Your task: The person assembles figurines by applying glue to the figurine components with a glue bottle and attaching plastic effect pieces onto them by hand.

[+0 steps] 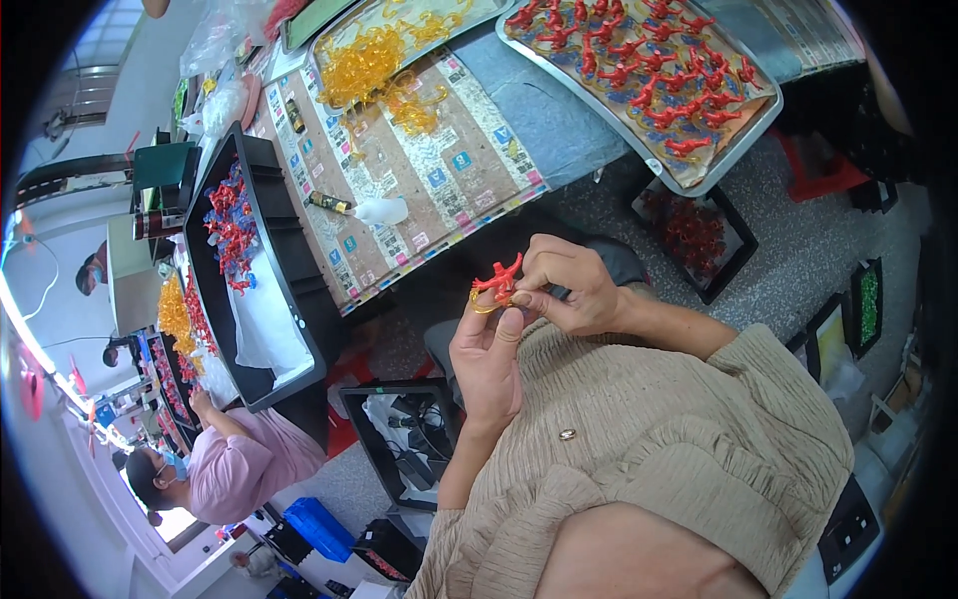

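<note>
In front of my chest, my left hand (487, 364) pinches a small red plastic figure (499, 280) between thumb and fingers. A yellow translucent curved piece (482, 302) shows at the figure's left side, against my left fingers. My right hand (574, 287) is closed, with its thumb and fingertips pressed to the right side of the same figure. Whether a separate small part sits between those right fingertips is hidden. Beyond my hands, a metal tray (715, 187) carries rows of similar red figures with blue pieces on brown paper.
A worktable (444, 185) carries a yellow pile (364, 60), a white glue bottle (381, 212) and a marker-like tube (329, 203). At left stands a black bin (289, 299) of red and blue parts. Crates (399, 429) lie on the floor. A person in pink (249, 459) works at far left.
</note>
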Tool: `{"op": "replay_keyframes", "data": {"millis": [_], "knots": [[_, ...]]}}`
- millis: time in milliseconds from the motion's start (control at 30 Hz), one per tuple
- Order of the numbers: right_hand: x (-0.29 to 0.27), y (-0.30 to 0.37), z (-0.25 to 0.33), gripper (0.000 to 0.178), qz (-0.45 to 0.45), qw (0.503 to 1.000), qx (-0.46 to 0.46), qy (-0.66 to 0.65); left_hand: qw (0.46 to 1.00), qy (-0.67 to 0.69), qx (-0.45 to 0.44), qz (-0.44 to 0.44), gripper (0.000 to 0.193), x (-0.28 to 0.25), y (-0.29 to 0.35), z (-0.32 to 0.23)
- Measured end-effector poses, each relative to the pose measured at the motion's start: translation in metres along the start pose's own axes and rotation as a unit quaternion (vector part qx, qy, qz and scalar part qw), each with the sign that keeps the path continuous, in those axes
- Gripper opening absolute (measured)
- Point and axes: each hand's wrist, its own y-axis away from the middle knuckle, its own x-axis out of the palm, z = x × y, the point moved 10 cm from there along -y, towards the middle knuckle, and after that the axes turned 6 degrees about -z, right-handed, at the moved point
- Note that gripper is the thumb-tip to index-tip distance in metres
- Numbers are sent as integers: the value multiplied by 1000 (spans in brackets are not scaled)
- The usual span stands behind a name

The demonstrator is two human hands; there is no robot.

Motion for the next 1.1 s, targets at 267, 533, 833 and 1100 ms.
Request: {"op": "replay_keyframes", "data": {"millis": [267,533,833,1100], "knots": [[-16,18,12,11,-60,998,1,-4,998,-35,39,-45,20,7,10,4],[-17,24,-18,11,27,975,184,-118,998,41,-38,-43,18,9,4,15],[-19,25,-13,9,6,984,164,-77,997,27,-51,-57,19,10,-2,17],[-31,4,1,12,-76,989,115,44,831,-448,323,-72,27,17,-2,-47]]}}
